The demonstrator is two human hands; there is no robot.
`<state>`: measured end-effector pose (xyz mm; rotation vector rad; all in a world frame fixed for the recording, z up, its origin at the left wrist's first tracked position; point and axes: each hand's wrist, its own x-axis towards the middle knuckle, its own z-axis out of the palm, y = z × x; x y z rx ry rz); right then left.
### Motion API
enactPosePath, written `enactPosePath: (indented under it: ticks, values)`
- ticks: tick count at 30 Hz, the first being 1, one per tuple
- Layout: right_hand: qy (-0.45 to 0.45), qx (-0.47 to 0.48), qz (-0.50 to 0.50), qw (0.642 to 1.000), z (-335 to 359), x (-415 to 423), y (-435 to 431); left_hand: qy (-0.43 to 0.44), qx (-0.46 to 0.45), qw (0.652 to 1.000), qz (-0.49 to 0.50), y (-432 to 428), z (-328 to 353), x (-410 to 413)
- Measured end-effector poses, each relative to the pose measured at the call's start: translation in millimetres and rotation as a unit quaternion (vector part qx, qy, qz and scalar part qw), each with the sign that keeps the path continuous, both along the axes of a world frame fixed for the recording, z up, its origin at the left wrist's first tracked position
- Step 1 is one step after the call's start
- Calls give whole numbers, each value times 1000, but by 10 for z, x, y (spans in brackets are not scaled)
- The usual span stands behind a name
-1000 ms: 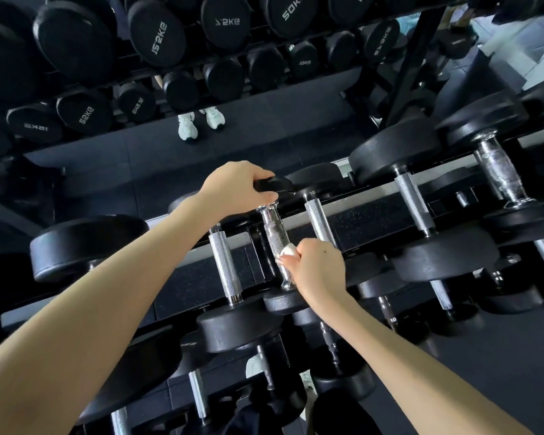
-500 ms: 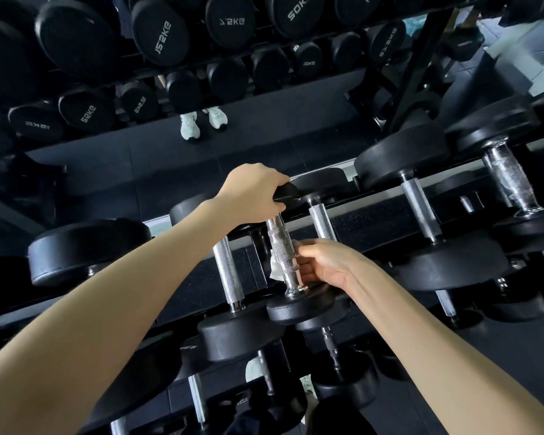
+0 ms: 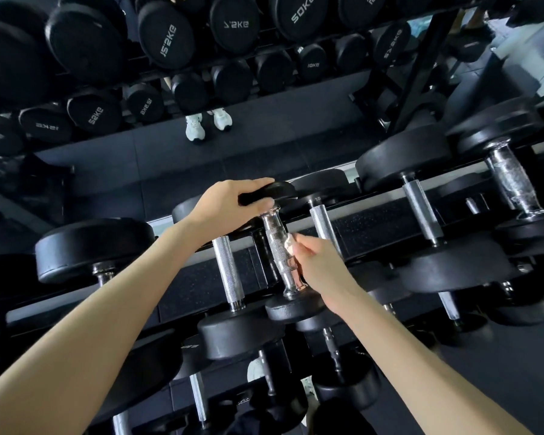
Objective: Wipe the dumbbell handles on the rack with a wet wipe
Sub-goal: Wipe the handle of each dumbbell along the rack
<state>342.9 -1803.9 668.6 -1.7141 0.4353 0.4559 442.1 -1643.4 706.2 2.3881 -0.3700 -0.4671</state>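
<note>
Mirror (image 3: pixel 264 152) backs the rack (image 3: pixel 374 227) of dumbbells. One small dumbbell (image 3: pixel 292 306) sits mid-rack. Left hand (image 3: pixel 230 199) grips its far head, steadying it. Right hand (image 3: pixel 319 265) pinches the wet wipe (image 3: pixel 290 246) against the knurled handle (image 3: pixel 277 246). Step in hand: wiping this handle. Next move likely requires stroking its full length, then transferring to the adjacent handle (image 3: pixel 324 224).

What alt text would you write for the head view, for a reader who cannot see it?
The right hand holds a wipe to the handle of a small dumbbell, whose far end the left hand grips. Other dumbbells sit on the rack beside it.
</note>
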Motion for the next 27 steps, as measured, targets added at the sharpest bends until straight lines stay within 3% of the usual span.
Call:
enactPosePath:
  ticks: [6,8,21,27]
  values:
    - [-146,-163,4,976,-117,231,184,5,18,1000,20,-56,8,32]
    - [-176,-179,1,968,-107,351,213,3,31,999,20,-89,-12,59]
    - [-1,-3,79,997,-59,241,-190,3,50,999,-1,-119,14,109]
    - [18,-94,140,985,-90,-110,-281,-10,41,999,14,-134,28,60]
